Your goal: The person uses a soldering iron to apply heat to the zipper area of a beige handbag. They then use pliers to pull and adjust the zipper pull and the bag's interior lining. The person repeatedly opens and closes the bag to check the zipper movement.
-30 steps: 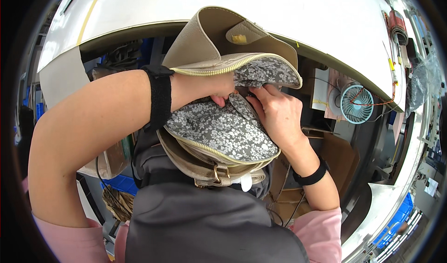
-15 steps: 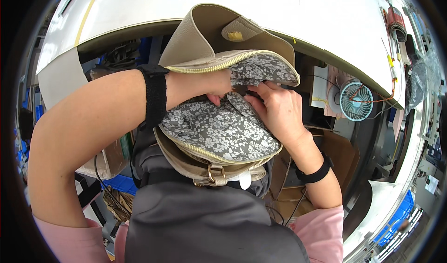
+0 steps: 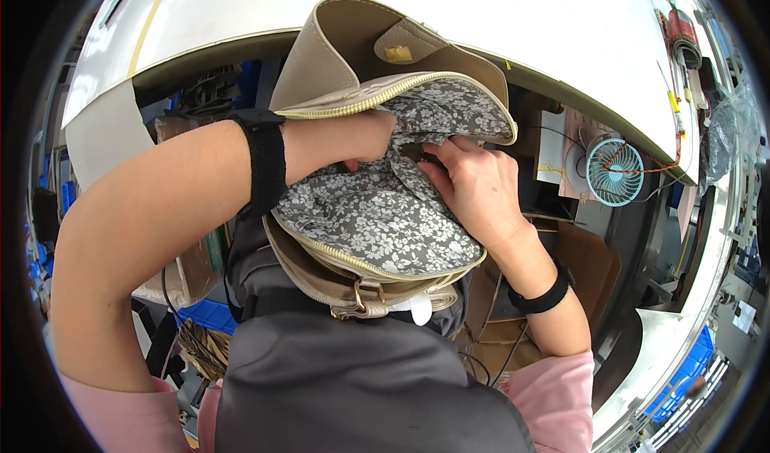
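On my lap lies a beige handbag (image 3: 311, 68), its zipped top wide apart and its flap standing up at the far side. Its grey lining (image 3: 401, 216) with white flowers is pulled up into view. My left hand (image 3: 370, 136) reaches into the bag from the left; most of its fingers are hidden by the lining. On the right side of the opening, my right hand (image 3: 477, 182) pinches the lining between thumb and fingers. A gold buckle (image 3: 358, 299) and a white tag hang at the bag's near edge.
A white worktable (image 3: 529, 20) stretches across beyond the bag. A small light-blue fan (image 3: 614, 172) stands at the right under its edge. Cardboard boxes (image 3: 579, 270) stand below on the right, and a blue bin (image 3: 207, 315) is low on the left.
My left hand has turned a little, and its fingers are now more hidden by the lining. The bag's flap has shifted slightly left and away from me. My right hand keeps its pinch.
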The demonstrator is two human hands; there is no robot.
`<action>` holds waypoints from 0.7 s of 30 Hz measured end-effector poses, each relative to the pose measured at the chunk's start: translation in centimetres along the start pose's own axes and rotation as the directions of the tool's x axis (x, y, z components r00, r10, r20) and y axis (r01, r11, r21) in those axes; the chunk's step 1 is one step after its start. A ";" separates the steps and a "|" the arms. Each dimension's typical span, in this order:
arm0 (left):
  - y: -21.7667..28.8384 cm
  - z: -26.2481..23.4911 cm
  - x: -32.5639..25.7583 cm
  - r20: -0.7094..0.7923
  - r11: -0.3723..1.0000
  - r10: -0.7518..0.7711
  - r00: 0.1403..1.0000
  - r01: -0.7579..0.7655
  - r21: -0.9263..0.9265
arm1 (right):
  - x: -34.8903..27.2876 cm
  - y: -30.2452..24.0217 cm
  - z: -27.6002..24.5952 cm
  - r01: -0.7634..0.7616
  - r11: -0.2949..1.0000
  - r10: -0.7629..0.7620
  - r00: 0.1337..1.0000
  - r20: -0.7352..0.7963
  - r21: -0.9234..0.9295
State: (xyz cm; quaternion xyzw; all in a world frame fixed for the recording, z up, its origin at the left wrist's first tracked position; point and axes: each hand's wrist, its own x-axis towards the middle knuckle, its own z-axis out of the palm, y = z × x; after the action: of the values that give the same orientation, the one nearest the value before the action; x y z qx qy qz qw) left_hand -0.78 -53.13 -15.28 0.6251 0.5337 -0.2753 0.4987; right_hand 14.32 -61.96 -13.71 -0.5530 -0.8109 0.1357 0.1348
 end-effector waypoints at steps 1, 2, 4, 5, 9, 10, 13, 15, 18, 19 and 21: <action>0.0 0.1 0.0 -0.003 1.000 0.001 1.000 -0.001 0.009 | 0.0 -0.1 -0.1 0.008 1.000 -0.008 1.000 0.004 -0.012; 0.0 0.1 0.0 -0.006 1.000 0.002 1.000 -0.002 0.017 | 0.1 -0.1 -0.1 0.016 1.000 -0.016 1.000 0.007 -0.023; -0.1 0.1 0.0 -0.013 1.000 0.006 1.000 -0.006 0.030 | 0.3 -0.3 -0.2 0.022 0.998 -0.020 0.999 0.025 -0.060; -0.2 0.1 0.0 -0.013 0.999 0.006 1.000 -0.006 0.036 | 0.4 -0.4 -0.2 0.025 0.997 -0.022 0.999 0.033 -0.079; -0.4 0.3 0.0 -0.020 0.999 0.011 1.000 -0.010 0.052 | 0.6 -1.0 -0.3 0.026 0.990 -0.016 0.997 0.071 -0.140; -0.4 0.3 0.0 -0.019 0.998 0.009 1.000 -0.008 0.059 | 0.8 -1.1 -0.3 0.027 0.987 -0.013 0.996 0.086 -0.157; -0.4 0.4 0.1 -0.023 0.998 0.013 1.000 -0.011 0.067 | 0.9 -1.3 -0.5 0.032 0.982 -0.012 0.994 0.111 -0.185; -0.5 0.3 0.2 -0.023 0.997 0.013 1.000 -0.011 0.073 | 0.8 -1.4 -0.6 0.032 0.983 -0.012 0.994 0.110 -0.181; -0.6 0.3 0.2 -0.027 0.997 0.013 1.000 -0.011 0.076 | 0.7 -1.3 -0.6 0.028 0.987 -0.013 0.995 0.095 -0.160; -0.6 0.4 0.3 -0.026 0.997 0.013 1.000 -0.010 0.077 | 0.6 -1.3 -0.6 0.029 0.987 -0.015 0.996 0.092 -0.157; -0.6 0.4 0.3 -0.027 0.996 0.010 1.000 -0.008 0.084 | 0.6 -1.1 -0.5 0.035 0.988 -0.022 0.996 0.086 -0.153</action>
State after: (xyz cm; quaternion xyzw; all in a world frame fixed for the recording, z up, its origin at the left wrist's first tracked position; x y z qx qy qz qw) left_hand -1.20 -53.39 -15.90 0.6516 0.5257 -0.2865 0.4658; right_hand 13.29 -61.76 -12.79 -0.5440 -0.8318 0.0936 0.0592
